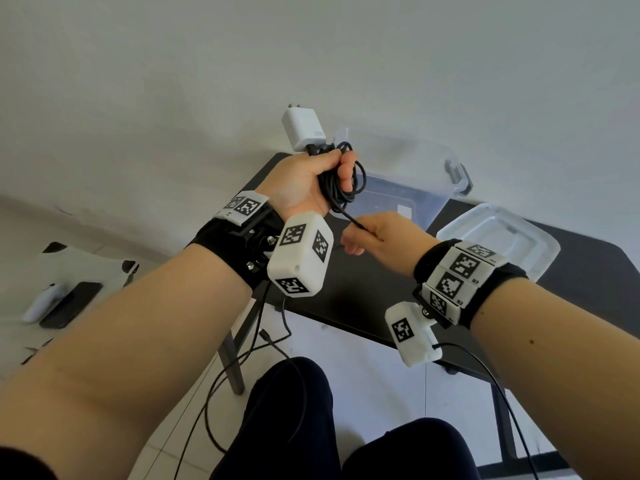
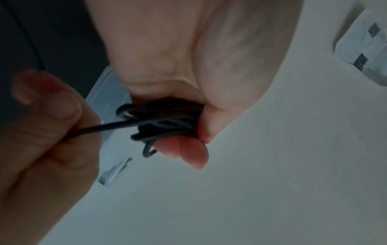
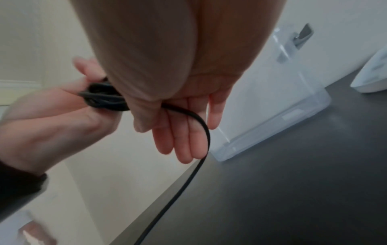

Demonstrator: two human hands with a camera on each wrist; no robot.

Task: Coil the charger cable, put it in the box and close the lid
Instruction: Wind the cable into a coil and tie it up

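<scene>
Several loops of the cable are already bunched in the left hand, whose fingers curl tight round them, with the white plug standing up at 12 o'clock of the fist. At 5 o'clock of the bunch, the right hand pinches the free strand between thumb and fingers; the tail drops from it toward the table. To finish well, I judge each new turn should match the held loops, be laid without twist, and be trapped under the left thumb. Behind the hands, the box stands open, its lid at 4 o'clock of it.
</scene>
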